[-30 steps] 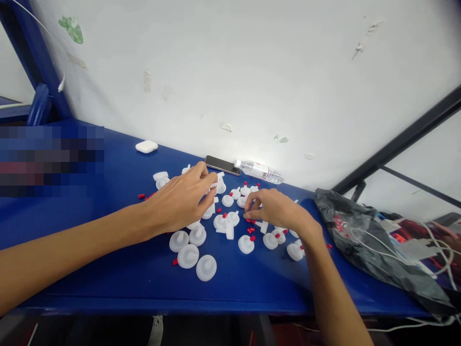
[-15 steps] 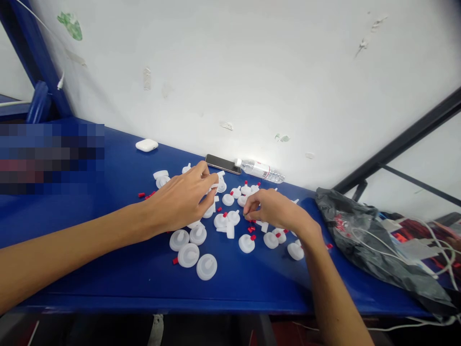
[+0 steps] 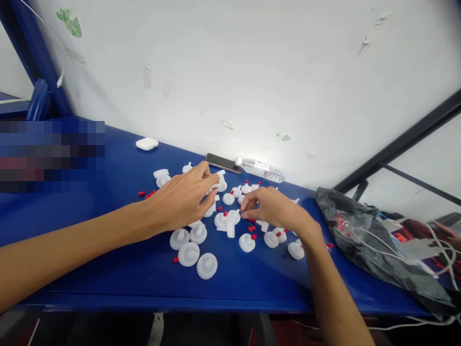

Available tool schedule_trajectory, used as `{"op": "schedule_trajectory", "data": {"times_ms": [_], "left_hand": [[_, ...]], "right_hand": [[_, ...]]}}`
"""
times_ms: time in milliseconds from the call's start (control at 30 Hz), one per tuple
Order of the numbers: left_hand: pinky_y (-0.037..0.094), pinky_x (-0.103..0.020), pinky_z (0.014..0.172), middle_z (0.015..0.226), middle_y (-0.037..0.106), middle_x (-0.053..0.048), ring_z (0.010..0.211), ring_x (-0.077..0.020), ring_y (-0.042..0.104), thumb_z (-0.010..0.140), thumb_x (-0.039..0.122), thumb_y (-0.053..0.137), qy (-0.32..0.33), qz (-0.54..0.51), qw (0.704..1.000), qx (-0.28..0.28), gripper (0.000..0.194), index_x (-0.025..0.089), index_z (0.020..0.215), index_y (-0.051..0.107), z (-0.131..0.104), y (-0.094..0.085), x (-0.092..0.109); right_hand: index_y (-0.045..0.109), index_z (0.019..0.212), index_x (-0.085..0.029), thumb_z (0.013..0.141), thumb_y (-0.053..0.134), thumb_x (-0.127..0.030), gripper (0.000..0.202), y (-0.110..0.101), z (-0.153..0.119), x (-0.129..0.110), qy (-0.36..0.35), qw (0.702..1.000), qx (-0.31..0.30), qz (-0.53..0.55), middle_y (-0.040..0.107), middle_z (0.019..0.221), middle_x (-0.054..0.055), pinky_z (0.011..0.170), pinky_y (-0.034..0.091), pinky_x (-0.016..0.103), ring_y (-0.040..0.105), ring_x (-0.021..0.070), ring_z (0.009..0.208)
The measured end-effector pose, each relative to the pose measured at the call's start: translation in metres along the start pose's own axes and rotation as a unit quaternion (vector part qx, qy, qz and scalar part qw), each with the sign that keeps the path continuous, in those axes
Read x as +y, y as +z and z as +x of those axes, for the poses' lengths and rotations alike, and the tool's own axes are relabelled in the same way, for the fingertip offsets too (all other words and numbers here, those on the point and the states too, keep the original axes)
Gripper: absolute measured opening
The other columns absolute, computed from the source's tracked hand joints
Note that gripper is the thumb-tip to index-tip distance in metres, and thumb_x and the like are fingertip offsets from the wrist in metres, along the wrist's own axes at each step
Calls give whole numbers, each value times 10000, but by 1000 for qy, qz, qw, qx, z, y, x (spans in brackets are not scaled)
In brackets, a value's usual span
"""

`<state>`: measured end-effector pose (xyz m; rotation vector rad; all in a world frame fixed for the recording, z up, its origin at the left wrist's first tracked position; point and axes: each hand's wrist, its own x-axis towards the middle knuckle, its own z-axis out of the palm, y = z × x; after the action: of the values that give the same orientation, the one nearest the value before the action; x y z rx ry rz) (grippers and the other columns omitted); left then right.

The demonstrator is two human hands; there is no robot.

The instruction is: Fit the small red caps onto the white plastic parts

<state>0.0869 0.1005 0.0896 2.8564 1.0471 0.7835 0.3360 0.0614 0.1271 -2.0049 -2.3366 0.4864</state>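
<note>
My left hand [image 3: 190, 194] is closed, its thumb and fingertips curled round a white plastic piece [image 3: 215, 186], partly hidden by the fingers. My right hand [image 3: 264, 204] is closed in a pinch just above the table; what its fingertips hold, if anything, is too small to make out. Between and below the hands lie several white round plastic caps with narrow spouts [image 3: 207, 265]. Some spouts carry red tips, as on one cap [image 3: 247, 242] in front of the right hand. Loose red tips [image 3: 251, 228] lie beneath that hand.
The blue table [image 3: 118, 274] meets a white wall. Along the wall lie a white case [image 3: 147, 143], a phone [image 3: 223, 163] and a plastic bottle [image 3: 261, 169] on its side. A dark plastic bag [image 3: 355, 240] with cables over it covers the right end.
My right hand has shifted slightly left, toward a capped spout in the middle. My left hand stays where it was, still closed round the white piece.
</note>
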Motion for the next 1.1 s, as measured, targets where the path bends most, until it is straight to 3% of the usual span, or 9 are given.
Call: {"op": "schedule_trajectory", "data": {"times_ms": [367, 633, 800, 967, 1100], "left_hand": [[337, -267, 509, 1023, 511, -62, 640, -125, 441, 1039, 254, 401, 6, 6, 1000, -12, 211, 167, 1028, 592, 2, 2, 0], [367, -277, 545, 998, 511, -50, 666, -137, 464, 1039, 250, 397, 15, 6, 1000, -20, 208, 171, 1015, 588, 1, 3, 0], [354, -272, 538, 992, 523, -47, 673, -138, 470, 1038, 248, 400, 17, 11, 1000, -20, 202, 175, 1009, 586, 2, 3, 0], [350, -271, 534, 983, 533, -44, 671, -137, 474, 1041, 251, 399, 21, 12, 1000, -19, 209, 174, 998, 589, 2, 4, 0], [336, -271, 534, 972, 539, -45, 678, -138, 479, 1035, 242, 408, 20, 18, 999, -20, 200, 172, 982, 588, 1, 4, 0]], "right_hand": [[783, 836, -241, 860, 706, -172, 106, 7, 2, -6, -35, 999, -5, 15, 796, 876, -7, 651, 486, 290, 707, 169, 730], [774, 989, -256, 899, 736, -319, 116, 7, 0, -12, -58, 998, -2, 32, 781, 903, 4, 682, 493, 297, 711, 176, 758], [765, 947, -246, 932, 695, -286, 82, 12, 4, -14, -67, 997, -1, 31, 781, 878, -10, 677, 476, 296, 689, 152, 703], [743, 852, -214, 1026, 553, -361, 296, 10, 1, -18, -92, 995, -5, 31, 764, 778, 0, 621, 447, 300, 638, 137, 618], [770, 916, -226, 960, 665, -324, 151, 10, 0, -20, -92, 994, -13, 51, 783, 867, 1, 666, 465, 275, 688, 148, 735]]}}
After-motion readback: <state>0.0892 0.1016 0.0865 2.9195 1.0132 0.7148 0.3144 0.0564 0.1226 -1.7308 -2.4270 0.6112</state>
